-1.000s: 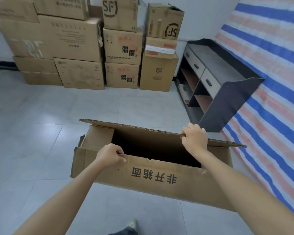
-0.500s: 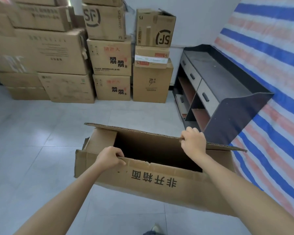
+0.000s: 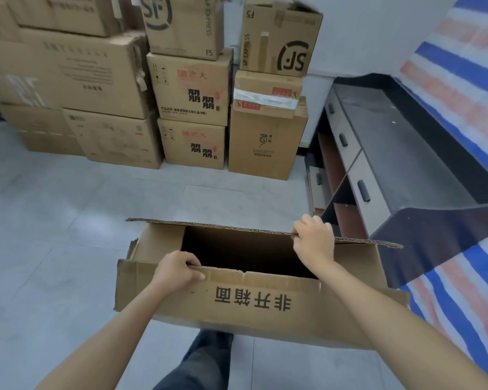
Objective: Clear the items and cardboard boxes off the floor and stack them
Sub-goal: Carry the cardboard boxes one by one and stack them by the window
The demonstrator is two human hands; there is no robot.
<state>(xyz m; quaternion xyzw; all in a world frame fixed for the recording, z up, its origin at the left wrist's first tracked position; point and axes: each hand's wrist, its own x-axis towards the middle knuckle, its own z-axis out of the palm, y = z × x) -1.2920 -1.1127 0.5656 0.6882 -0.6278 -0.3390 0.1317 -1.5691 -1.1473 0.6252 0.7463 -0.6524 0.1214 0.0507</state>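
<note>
I carry a long open cardboard box (image 3: 265, 311) with black printed characters on its near flap, held off the floor in front of me. My left hand (image 3: 176, 270) grips the near flap's top edge towards the left. My right hand (image 3: 313, 240) grips the far flap's edge on the right. The box's inside is dark and looks empty. Ahead, stacked cardboard boxes (image 3: 189, 85) stand against the wall in several columns.
A dark grey cabinet (image 3: 400, 153) with drawers and open shelves stands on the right, next to a blue, white and red striped tarp (image 3: 468, 80). Grey tiled floor (image 3: 54, 235) stretches between me and the stacks. My leg (image 3: 206, 358) shows below the box.
I have walked forward with the box; the stacks and cabinet are nearer and larger. Both hands keep the same grip on the flaps.
</note>
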